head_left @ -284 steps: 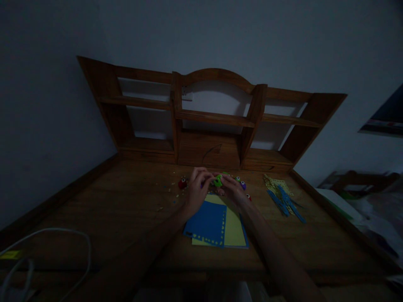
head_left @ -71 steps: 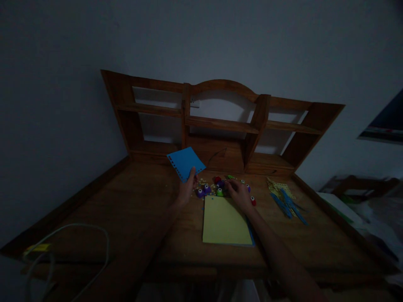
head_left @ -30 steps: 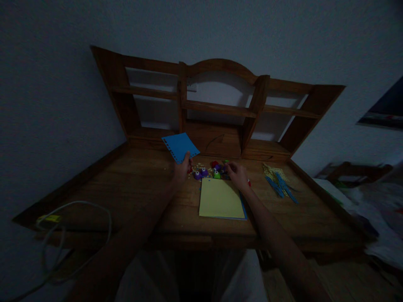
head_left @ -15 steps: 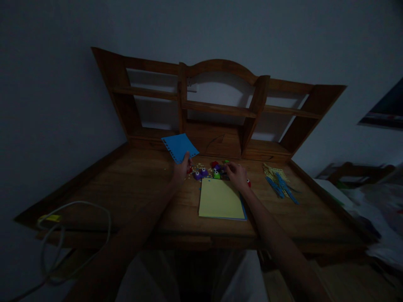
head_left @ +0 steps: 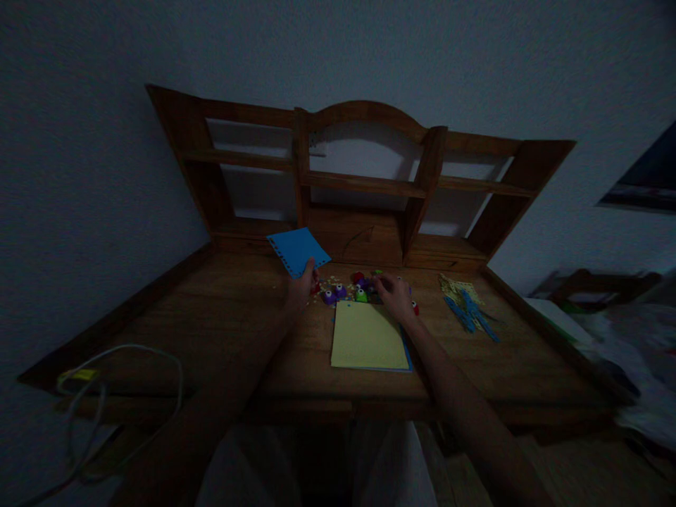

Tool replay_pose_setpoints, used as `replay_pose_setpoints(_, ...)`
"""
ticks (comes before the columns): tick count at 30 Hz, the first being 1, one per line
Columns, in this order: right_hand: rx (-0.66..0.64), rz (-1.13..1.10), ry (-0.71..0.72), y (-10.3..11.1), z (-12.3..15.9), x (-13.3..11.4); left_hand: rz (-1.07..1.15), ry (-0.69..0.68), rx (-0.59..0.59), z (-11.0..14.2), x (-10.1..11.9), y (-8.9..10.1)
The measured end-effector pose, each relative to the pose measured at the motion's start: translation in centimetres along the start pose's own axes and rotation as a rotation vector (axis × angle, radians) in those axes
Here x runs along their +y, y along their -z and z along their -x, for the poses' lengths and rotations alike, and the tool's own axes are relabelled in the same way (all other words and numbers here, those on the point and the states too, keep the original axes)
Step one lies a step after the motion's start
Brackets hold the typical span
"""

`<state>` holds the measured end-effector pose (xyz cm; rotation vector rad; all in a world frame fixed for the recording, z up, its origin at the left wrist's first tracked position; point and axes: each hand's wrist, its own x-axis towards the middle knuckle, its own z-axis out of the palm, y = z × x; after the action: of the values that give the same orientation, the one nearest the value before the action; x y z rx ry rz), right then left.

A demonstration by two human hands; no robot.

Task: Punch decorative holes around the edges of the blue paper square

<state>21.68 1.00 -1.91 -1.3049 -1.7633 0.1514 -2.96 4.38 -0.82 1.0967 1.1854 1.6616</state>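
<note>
My left hand (head_left: 301, 285) is closed on a blue sheet of paper (head_left: 298, 249) and holds it raised above the desk. Small dark holes run along the sheet's left and lower edges. My right hand (head_left: 393, 292) hovers over a cluster of little eyed figures, thumb and fingers pinched together; what they grip, if anything, is too dark to make out. Among these figures are a purple one (head_left: 330, 296), a green one (head_left: 361, 295) and a red one (head_left: 358, 277). Just below lies a stack of paper with a yellow sheet (head_left: 370, 336) on top.
Yellow scraps (head_left: 331, 281) are scattered around the figures. To the right lie blue paper strips (head_left: 470, 313) on yellow punched paper (head_left: 457, 287). A wooden shelf unit (head_left: 364, 184) stands along the back of the desk. A white cable (head_left: 140, 346) loops at the left front.
The whole view has shifted slightly. My left hand still holds up the blue sheet, and my right hand stays over the figures with nearly the same pinch.
</note>
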Motion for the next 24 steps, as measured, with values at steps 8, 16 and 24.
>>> replay_pose_setpoints(8, 0.004, 0.038, 0.001, 0.0, 0.0, 0.4, -0.018, -0.015, 0.004, -0.3, -0.3, 0.0)
replay_pose_setpoints(16, -0.016, -0.014, 0.015, 0.0, 0.0, -0.1, 0.003, -0.008, -0.005, -0.4, -0.5, 0.1)
replay_pose_setpoints(24, -0.052, -0.035, 0.008, 0.2, 0.1, -0.3, -0.005, -0.035, 0.002, -1.0, -1.1, 0.2)
